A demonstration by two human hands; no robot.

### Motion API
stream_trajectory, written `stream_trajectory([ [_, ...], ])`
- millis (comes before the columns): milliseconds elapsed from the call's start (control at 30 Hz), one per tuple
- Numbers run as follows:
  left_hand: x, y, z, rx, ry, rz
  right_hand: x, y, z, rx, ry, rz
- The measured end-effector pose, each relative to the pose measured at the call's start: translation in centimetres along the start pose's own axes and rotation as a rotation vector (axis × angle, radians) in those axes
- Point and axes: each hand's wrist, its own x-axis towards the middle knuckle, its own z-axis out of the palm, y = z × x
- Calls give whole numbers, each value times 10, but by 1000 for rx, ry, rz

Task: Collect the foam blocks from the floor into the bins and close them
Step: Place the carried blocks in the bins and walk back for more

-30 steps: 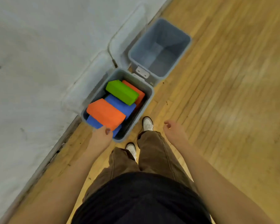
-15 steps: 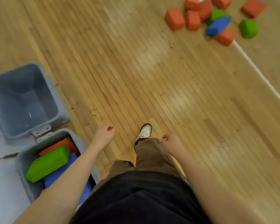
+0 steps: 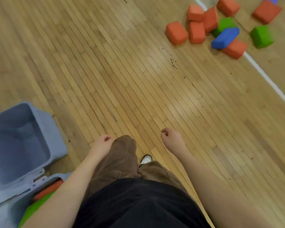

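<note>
The wooden floor [image 3: 138, 79] fills nearly everything below me, its boards running on a slant, with a white line [image 3: 268, 79] crossing toward the right edge. By the floor's left edge stands the open grey bin [image 3: 44, 127], nothing showing inside it. Just beside it, at the bottom-left corner, is the second bin [image 3: 39, 180], mostly cut off by the frame and by my forearm — in it I can see an orange block [image 3: 48, 190] lying above a green block [image 3: 34, 209].

My black top and brown trousers [image 3: 122, 158] take up the bottom middle, one knee forward, a white shoe [image 3: 146, 159] peeking out beside it.

Well away, near the floor's top-right corner, the loose foam blocks [image 3: 220, 28] lie in a cluster: several orange ones touching or leaning on each other, a blue block [image 3: 225, 37] resting across an orange one, a green one behind it, and another green block [image 3: 262, 36] slightly apart to the right.

My left hand [image 3: 102, 143] hangs against my knee, fingers loosely curled, holding nothing. My right hand [image 3: 170, 139] hangs out over bare boards — fingers likewise loosely curled, nothing in them.
</note>
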Motion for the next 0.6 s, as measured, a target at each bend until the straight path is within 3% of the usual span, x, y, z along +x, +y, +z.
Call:
stream_trajectory([
  [133, 47, 23, -26, -182, 61, -140, 81, -76, -28, -86, -66, -121],
  [300, 142, 82, -86, -247, 100, -212, 187, -170, -63, -78, -36, -142],
  [433, 224, 161, -144, -147, 95, -111, 251, -216, -103, 12, 8, -55],
  [600, 303, 289, -189, 30, 23, 55, 304, -227, -154, 79, 60, 127],
])
